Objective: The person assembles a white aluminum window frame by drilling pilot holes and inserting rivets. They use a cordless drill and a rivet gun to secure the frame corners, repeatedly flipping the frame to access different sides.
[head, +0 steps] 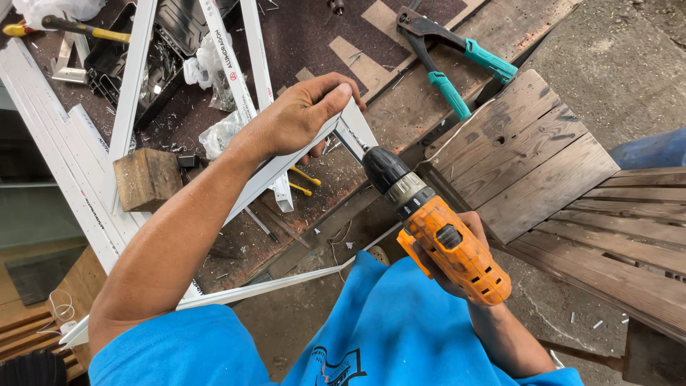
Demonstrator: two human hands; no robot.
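Littered with shavings, the surface (pixel 214 243) backs the drilling step: left hand (pixel 300 114) clamps a white profile (pixel 286 164), right hand (pixel 457 268) grips the orange drill (pixel 436 232); steady, straight pressure seems needed.

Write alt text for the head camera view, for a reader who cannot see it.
A person's right hand presses an orange cordless drill into a white metal strip that the left hand grips from above. Teal-handled pliers lie beyond on a worn wooden bench, among more white strips.
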